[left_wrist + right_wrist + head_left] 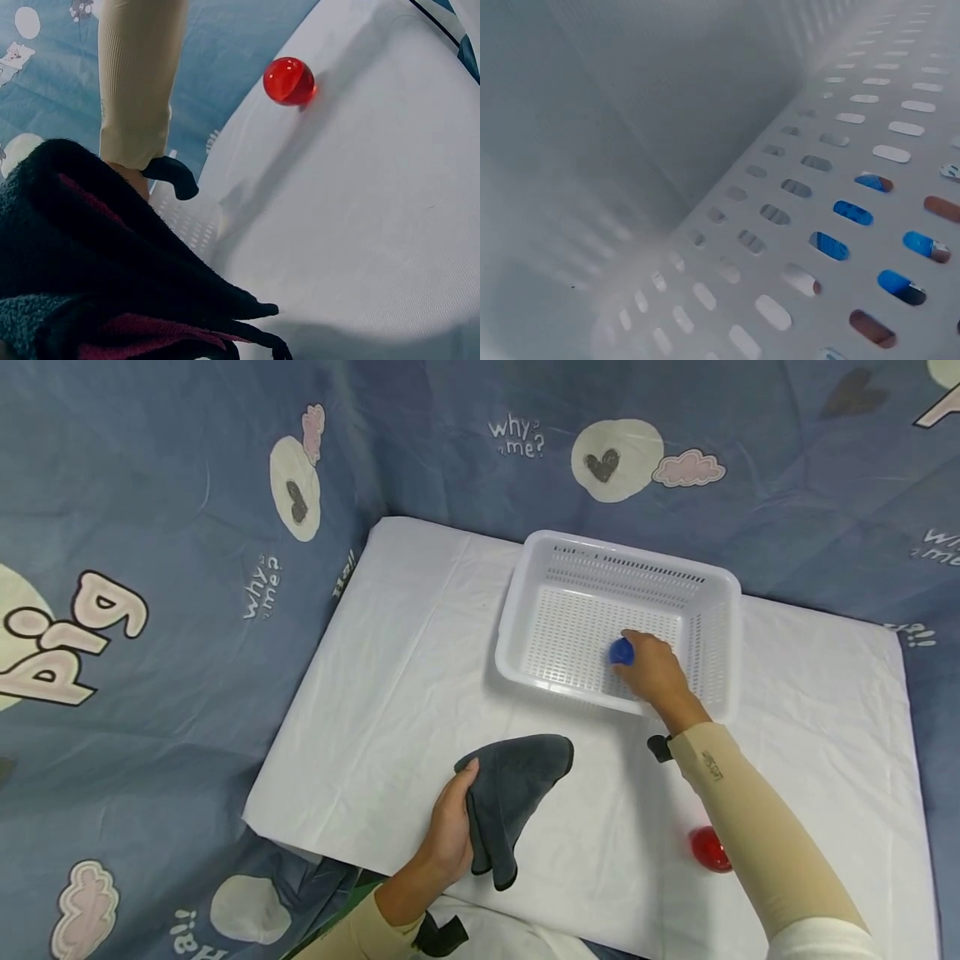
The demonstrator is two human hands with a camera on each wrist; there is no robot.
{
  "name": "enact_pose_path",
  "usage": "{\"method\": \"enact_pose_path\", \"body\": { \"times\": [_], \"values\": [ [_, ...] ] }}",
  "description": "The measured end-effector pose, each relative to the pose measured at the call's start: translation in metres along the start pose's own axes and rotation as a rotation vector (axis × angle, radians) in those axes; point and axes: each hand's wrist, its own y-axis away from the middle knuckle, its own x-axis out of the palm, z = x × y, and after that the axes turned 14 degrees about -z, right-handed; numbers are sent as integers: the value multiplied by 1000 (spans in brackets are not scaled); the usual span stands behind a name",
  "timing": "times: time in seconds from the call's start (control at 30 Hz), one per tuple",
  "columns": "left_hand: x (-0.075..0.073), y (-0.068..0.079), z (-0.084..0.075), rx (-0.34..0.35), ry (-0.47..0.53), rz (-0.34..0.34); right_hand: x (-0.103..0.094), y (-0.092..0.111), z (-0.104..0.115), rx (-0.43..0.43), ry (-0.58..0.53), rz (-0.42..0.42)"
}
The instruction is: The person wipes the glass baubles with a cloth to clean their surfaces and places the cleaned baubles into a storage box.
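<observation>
In the head view my left hand (450, 831) grips a dark grey cloth (517, 789) by its left side, thumb on top, and the cloth hangs in folds over the white table. The left wrist view shows the same cloth (112, 247) close up, with dark edging and some dark pink between the folds. My right hand (654, 670) reaches into a white plastic basket (517, 610) and holds a small round blue object (621, 651) near the basket floor. Slots in the basket wall (682, 90) fill the right wrist view, with bits of blue showing through.
A shiny red ball (709, 849) lies on the white-covered table (390, 693), beside my right forearm. The basket stands at the table's back edge against a blue printed curtain (450, 443). The curtain also encloses the left side.
</observation>
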Motion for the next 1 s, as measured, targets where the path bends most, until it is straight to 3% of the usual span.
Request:
{"method": "enact_pose_path", "body": {
  "times": [0.3,0.63,1.0],
  "values": [
    [-4,1,0,4,12,3,-2,-2,-2,-40,34,63],
    [-1,2,-2,5,-9,1,-6,1,-10,-58,28,67],
    [1,3,-5,2,-28,-38,-20,22,-8,-63,-67,-70]
  ]
}}
